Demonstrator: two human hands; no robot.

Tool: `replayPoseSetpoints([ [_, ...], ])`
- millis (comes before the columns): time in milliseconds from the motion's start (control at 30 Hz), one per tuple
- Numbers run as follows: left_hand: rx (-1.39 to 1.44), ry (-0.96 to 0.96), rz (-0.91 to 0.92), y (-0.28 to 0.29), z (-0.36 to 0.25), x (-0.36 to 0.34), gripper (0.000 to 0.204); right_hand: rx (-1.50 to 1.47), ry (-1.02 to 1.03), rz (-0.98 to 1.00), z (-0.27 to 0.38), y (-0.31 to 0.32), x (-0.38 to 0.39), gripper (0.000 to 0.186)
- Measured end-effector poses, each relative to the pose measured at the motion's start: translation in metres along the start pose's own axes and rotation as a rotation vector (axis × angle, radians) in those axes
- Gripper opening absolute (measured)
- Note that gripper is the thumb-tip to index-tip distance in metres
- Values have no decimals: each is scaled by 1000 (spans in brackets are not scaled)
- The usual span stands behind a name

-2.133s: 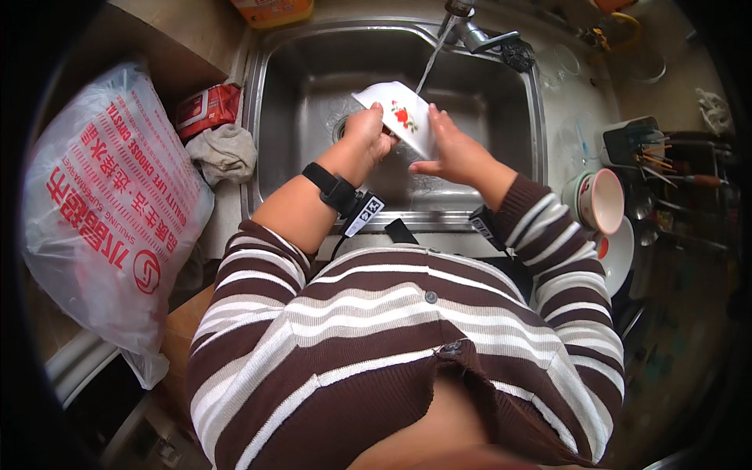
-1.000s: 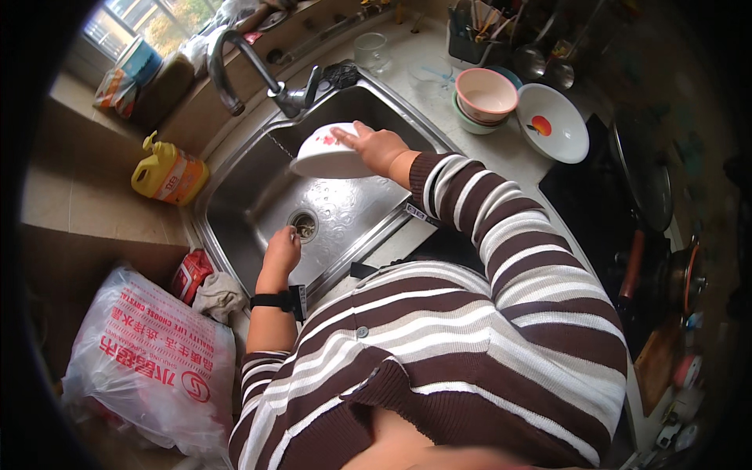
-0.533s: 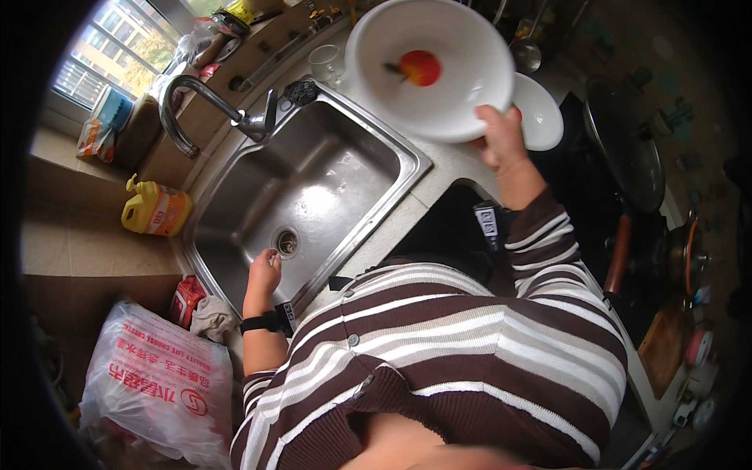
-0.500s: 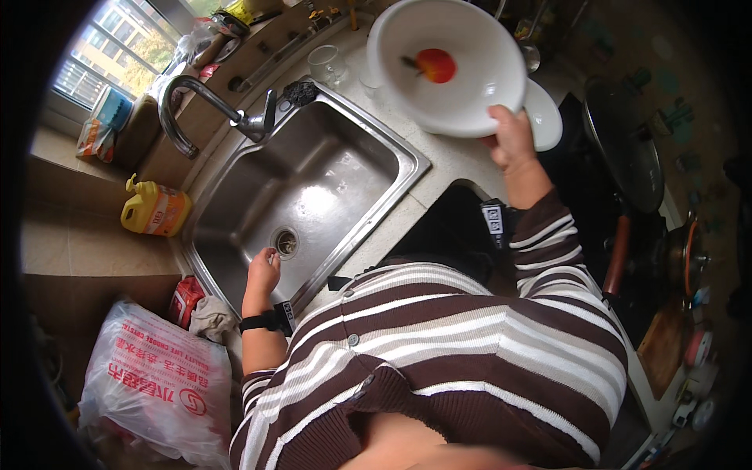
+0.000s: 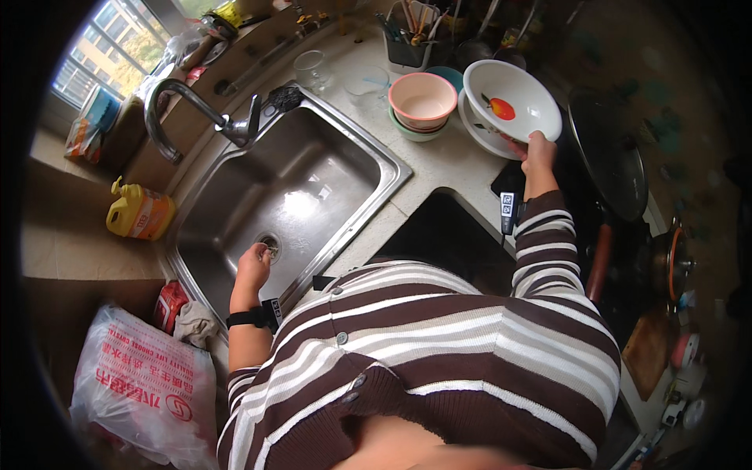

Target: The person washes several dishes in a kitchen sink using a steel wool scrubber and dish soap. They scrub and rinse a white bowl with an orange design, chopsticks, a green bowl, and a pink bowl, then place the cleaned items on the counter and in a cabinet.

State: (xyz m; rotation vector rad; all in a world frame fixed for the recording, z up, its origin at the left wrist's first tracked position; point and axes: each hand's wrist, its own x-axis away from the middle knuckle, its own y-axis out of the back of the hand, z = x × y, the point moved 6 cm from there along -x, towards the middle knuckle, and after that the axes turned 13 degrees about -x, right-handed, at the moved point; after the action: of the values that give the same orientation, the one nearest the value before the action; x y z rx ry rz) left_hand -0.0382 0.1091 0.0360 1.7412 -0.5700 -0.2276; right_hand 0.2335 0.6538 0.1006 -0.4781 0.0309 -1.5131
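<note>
OK, R hand (image 5: pixel 538 153) clamps wht bowl (image 5: pixel 517 98); L hand (image 5: pixel 252 268) curled nr drain (image 5: pixel 274 245), hold unclear.

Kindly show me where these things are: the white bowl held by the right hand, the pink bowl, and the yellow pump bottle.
White bowl (image 5: pixel 520 97), head view: on its inner surface.
Pink bowl (image 5: pixel 423 96), head view: on its inner surface.
Yellow pump bottle (image 5: pixel 141 215), head view: on its body.

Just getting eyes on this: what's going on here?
A person at a kitchen sink grips a white bowl by its near rim with the right hand, above a white dish on the counter; whether they touch is unclear. The left hand is in the sink, by the drain. Stacked bowls stand left of the white dish.
</note>
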Motion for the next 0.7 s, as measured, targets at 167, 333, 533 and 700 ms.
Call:
replayPoseSetpoints([
  [167,-12,6,-1,-1,3,0,19,4,-70,-5,-11,3,-7,36],
  [333,26,29,34,-8,11,1,20,66,-43,-58,-17,8,-13,38],
  [533,32,21,39,-13,16,-1,20,65,-56,-85,-25,10,-24,42],
  [700,49,28,67,-15,14,-4,21,85,-90,-91,-30,9,-30,45],
])
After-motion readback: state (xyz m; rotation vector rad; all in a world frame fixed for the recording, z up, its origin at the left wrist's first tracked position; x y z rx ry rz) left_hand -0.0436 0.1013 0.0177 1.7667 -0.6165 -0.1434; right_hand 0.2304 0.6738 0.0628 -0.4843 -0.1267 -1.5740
